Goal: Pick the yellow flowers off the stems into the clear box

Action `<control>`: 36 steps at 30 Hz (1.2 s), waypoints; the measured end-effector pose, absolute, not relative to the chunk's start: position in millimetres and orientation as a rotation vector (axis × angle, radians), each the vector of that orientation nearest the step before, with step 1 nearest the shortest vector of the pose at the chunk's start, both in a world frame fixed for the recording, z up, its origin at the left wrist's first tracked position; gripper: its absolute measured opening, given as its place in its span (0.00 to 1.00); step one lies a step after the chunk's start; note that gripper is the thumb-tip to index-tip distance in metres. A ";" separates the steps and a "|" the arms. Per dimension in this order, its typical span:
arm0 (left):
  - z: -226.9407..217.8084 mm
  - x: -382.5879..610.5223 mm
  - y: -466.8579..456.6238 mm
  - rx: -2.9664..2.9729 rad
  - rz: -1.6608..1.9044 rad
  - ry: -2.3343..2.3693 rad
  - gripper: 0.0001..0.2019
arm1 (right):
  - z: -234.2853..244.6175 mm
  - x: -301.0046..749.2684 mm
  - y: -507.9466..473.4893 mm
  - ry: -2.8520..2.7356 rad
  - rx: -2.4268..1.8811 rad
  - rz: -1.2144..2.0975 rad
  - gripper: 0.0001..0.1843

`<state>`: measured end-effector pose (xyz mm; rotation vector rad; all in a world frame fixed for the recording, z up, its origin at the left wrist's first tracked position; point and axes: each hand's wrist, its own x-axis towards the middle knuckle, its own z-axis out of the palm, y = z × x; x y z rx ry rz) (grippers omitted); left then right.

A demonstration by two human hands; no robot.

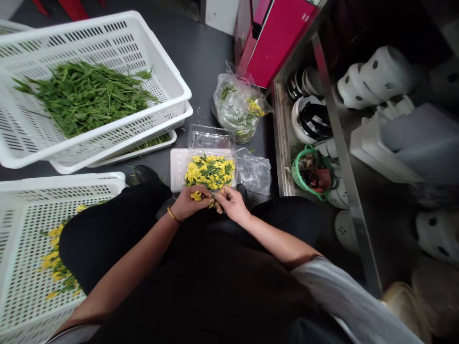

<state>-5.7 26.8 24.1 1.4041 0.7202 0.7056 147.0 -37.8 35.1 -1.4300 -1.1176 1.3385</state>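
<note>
Both hands meet in front of my lap, just on the near side of a clear plastic box (211,173) filled with yellow flowers and green stems. My left hand (191,200) is closed around a small bunch of yellow flowers (196,195). My right hand (232,201) pinches at the stems of the same bunch, its fingertips touching those of the left. The box rests on a pale pink lid or tray (178,167), and its clear lid (211,137) is folded back behind it.
Stacked white baskets (161,81) with green leafy stems (96,95) stand at the left. Another white basket (25,248) by my left leg holds yellow flowers (55,263). A plastic bag (238,107) of greens lies ahead. Shelves with a green basket (315,172) line the right.
</note>
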 end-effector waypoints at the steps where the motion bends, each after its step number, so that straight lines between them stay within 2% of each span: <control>1: 24.5 -5.3 27.0 1.360 0.706 0.751 0.08 | 36.7 146.7 -36.3 -1.201 -1.472 1.255 0.16; 5: 24.3 -6.0 28.5 1.034 0.625 0.809 0.08 | 41.6 164.4 -26.3 -1.387 -1.614 1.093 0.14; 8: 24.1 -9.6 31.8 0.738 0.609 0.665 0.09 | 46.0 195.3 -13.4 -1.564 -1.675 1.393 0.12; 10: 24.3 -11.4 34.0 0.594 0.652 0.541 0.09 | 49.5 212.2 0.3 -1.924 -1.663 1.538 0.10; 12: 24.0 -11.3 35.3 0.518 0.657 0.464 0.10 | 50.8 217.3 19.4 -2.242 -1.729 1.352 0.14; 16: 19.1 -6.1 33.9 0.506 0.610 0.503 0.14 | 37.5 194.8 65.9 -2.401 -2.103 0.611 0.15; 18: 14.9 -3.1 32.7 0.506 0.616 0.584 0.11 | 26.5 181.9 84.3 -2.510 -2.220 0.492 0.16; 23: 5.4 0.4 34.0 0.430 0.686 0.826 0.10 | 14.1 184.5 94.2 -2.563 -2.225 0.449 0.14; 25: 3.6 1.4 34.7 0.447 0.685 0.886 0.09 | 14.8 194.2 86.2 -2.402 -2.186 0.534 0.10; 28: 2.9 4.9 33.7 0.507 0.636 0.948 0.10 | 13.8 200.8 64.7 -1.970 -2.048 0.853 0.05; 33: 2.3 12.3 29.6 0.526 0.646 1.054 0.11 | 5.9 176.9 12.2 -1.124 -1.760 1.434 0.12; 36: 2.0 12.7 28.1 0.625 0.646 1.018 0.12 | 9.9 165.5 -9.4 -1.051 -1.667 1.620 0.16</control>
